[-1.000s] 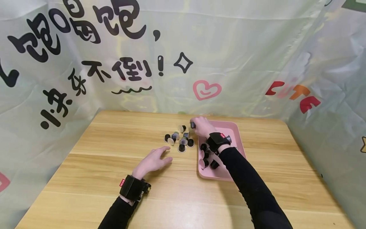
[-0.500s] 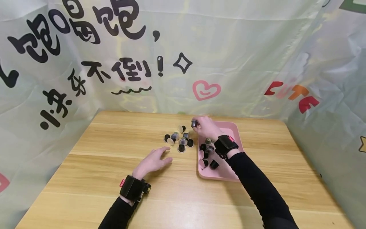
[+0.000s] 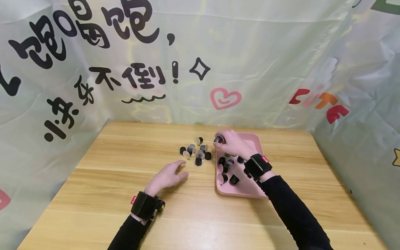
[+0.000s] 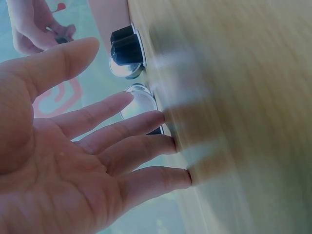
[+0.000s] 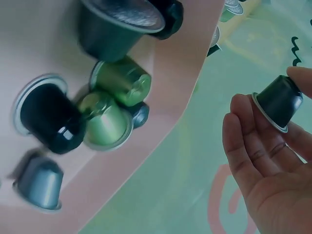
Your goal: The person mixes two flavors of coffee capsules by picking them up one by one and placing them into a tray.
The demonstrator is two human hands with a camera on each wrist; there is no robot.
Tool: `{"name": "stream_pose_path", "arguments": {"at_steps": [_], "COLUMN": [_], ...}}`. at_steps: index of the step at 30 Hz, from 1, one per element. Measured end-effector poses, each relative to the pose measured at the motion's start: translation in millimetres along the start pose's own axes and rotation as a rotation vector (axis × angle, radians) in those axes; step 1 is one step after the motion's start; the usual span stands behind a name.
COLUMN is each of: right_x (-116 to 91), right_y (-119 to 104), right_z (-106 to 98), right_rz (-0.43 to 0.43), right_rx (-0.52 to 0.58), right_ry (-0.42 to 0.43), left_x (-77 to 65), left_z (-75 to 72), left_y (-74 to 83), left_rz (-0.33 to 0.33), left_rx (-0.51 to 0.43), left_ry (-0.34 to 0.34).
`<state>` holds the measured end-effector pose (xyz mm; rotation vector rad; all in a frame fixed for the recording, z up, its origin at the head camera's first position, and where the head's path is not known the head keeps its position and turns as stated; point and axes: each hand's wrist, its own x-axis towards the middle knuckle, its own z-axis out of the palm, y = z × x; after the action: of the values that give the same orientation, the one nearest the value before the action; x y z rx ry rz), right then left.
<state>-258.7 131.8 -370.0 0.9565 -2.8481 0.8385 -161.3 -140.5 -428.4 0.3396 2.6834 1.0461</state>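
My right hand (image 3: 233, 143) pinches a dark coffee capsule (image 3: 219, 139) over the far left part of the pink tray (image 3: 254, 139). The right wrist view shows this capsule (image 5: 280, 102) between thumb and fingers, its rimmed end toward the fingers. Black, green and blue-grey capsules lie in the tray, among them a green capsule (image 5: 105, 119) and a blue-grey one (image 5: 41, 181). My left hand (image 3: 166, 177) rests on the table, fingers spread and holding nothing. Fingertips touch the wood in the left wrist view, near a black capsule (image 4: 127, 48).
Left of the tray lies a loose cluster of several capsules (image 3: 200, 153), some upside down, others on their sides. The wooden table (image 3: 109, 194) ends at a printed cloth backdrop (image 3: 265, 69) behind and at the sides.
The right hand has moved right and slightly nearer, carrying the capsule over the tray. More capsules in the tray show from under the arm. The left hand has stayed still.
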Motion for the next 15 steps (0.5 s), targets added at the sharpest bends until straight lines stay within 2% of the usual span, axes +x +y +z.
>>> {"name": "stream_pose_path", "arguments": {"at_steps": [10, 15], "right_x": [-27, -39], "right_y": [1, 8], "right_z": [-18, -21], "right_rz": [-0.064, -0.066], "right_rx": [-0.030, -0.043], "right_ry": [-0.036, -0.036], "left_x": [1.1, 0.8], "left_z": [-0.2, 0.3], "left_y": [-0.4, -1.0], "left_rz": [-0.005, -0.005], "left_rx": [-0.001, -0.006], "left_ry": [-0.002, -0.003]}}
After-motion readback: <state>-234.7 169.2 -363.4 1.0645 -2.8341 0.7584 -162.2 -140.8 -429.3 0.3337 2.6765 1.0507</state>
